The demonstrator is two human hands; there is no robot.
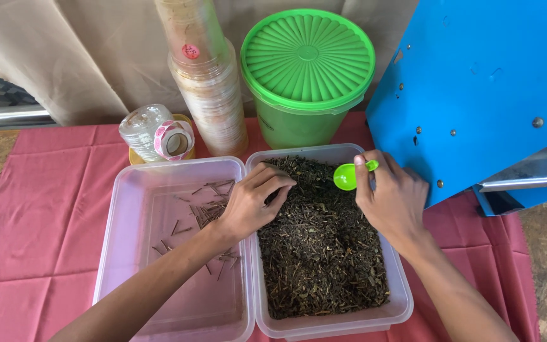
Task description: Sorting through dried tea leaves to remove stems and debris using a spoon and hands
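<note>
Two clear plastic trays sit side by side on a red cloth. The right tray (402, 297) is full of dark dried leaves and stems (321, 253). The left tray (112, 240) holds only a scatter of thin brown stems (207, 209). My left hand (251, 202) reaches across the left tray, fingers curled down into the leaves at the right tray's near-left corner. My right hand (394, 196) rests over the right tray's far edge and grips a small green plastic scoop (348, 176), its bowl pointing left above the leaves.
A green lidded bucket (307, 69) stands behind the trays. A tall stack of clear cups (207, 76) and a clear jar lying beside a tape roll (173, 139) are at the back left. A blue metal machine (482, 82) crowds the right side.
</note>
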